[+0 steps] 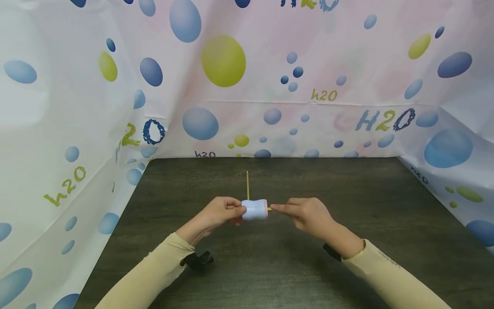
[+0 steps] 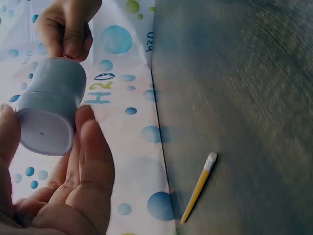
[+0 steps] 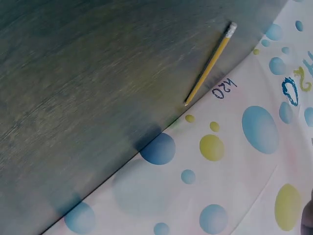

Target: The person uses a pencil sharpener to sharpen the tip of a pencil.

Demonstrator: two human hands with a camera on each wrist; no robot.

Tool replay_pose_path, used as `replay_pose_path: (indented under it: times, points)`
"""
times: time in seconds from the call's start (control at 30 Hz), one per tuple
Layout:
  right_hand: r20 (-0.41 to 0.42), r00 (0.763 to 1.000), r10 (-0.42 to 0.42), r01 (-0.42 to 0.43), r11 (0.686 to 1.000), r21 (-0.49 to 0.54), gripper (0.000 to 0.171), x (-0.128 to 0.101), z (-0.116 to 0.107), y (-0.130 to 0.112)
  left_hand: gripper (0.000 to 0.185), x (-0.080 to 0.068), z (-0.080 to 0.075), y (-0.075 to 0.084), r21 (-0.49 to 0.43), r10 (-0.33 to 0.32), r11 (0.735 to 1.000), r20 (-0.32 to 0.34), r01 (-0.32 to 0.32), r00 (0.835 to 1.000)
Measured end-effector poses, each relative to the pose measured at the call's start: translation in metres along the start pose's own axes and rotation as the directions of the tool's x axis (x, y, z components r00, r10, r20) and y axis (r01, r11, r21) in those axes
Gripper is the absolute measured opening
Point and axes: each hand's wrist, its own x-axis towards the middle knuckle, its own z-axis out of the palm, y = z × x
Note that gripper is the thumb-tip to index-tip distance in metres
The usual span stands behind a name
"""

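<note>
My left hand holds a small pale blue cylinder with a pink rim, lying sideways just above the dark table. In the left wrist view the cylinder rests between the thumb and fingers of my left hand, its flat end towards the camera. My right hand pinches a short yellow pencil end that sticks out of the cylinder's right end. Its fingertips meet at the cylinder's far end. A second yellow pencil lies on the table just beyond the hands.
Bubble-patterned sheets wall the table at the back and both sides. The loose pencil lies near the back wall's foot. A black strap sits on each wrist.
</note>
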Motion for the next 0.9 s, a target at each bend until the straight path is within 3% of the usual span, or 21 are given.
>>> replay_pose_path:
  times: [0.1,0.17,0.23,0.3,0.33,0.37,0.4,0.43,0.47,0.53,0.63,0.77,0.9]
  points:
    - [0.104,0.991,0.084,-0.095,0.99,0.108,0.04,0.001,-0.004,0.001,0.042,0.0,0.003,0.003,0.091,0.1,0.991,-0.068,-0.094,0.993]
    - [0.244,0.952,0.183,-0.244,0.938,0.247,0.034,0.002,-0.007,0.003,0.041,-0.003,0.005,0.004,0.231,0.217,0.954,-0.097,-0.19,0.971]
    - [0.408,0.873,0.267,-0.43,0.817,0.384,0.029,0.003,-0.009,0.007,0.046,-0.006,0.008,0.004,0.422,0.376,0.852,-0.081,-0.31,0.923]
    - [0.546,0.777,0.313,-0.594,0.651,0.473,0.027,0.005,-0.01,0.012,0.052,-0.008,0.009,0.003,0.584,0.527,0.702,-0.041,-0.408,0.849]
    - [0.591,0.741,0.319,-0.644,0.586,0.492,0.027,0.006,-0.01,0.014,0.054,-0.009,0.009,0.002,0.647,0.594,0.619,-0.015,-0.445,0.805]
    - [0.624,0.715,0.314,-0.675,0.542,0.5,0.028,0.007,-0.01,0.015,0.055,-0.01,0.009,0.001,0.687,0.647,0.55,0.009,-0.475,0.763]
    - [0.645,0.699,0.31,-0.692,0.52,0.5,0.029,0.008,-0.01,0.017,0.056,-0.01,0.009,0.0,0.712,0.681,0.502,0.025,-0.491,0.732]
    - [0.65,0.697,0.305,-0.694,0.514,0.503,0.029,0.009,-0.009,0.018,0.056,-0.01,0.008,0.0,0.724,0.703,0.476,0.029,-0.5,0.711]
    - [0.65,0.695,0.308,-0.695,0.518,0.498,0.029,0.01,-0.009,0.018,0.056,-0.011,0.008,0.0,0.726,0.714,0.468,0.024,-0.503,0.7]
    - [0.633,0.704,0.323,-0.684,0.548,0.481,0.03,0.012,-0.008,0.017,0.057,-0.01,0.006,0.0,0.72,0.711,0.485,0.006,-0.497,0.703]
    - [0.591,0.724,0.355,-0.661,0.6,0.449,0.029,0.014,-0.009,0.014,0.064,-0.01,0.005,-0.001,0.671,0.655,0.574,-0.033,-0.469,0.755]
    - [0.524,0.763,0.378,-0.608,0.694,0.385,0.028,0.014,-0.01,0.009,0.068,-0.009,0.003,-0.002,0.529,0.539,0.741,-0.1,-0.414,0.836]
    - [0.401,0.845,0.353,-0.483,0.826,0.291,0.027,0.011,-0.01,0.005,0.046,-0.006,-0.001,-0.001,0.296,0.357,0.908,-0.181,-0.296,0.916]
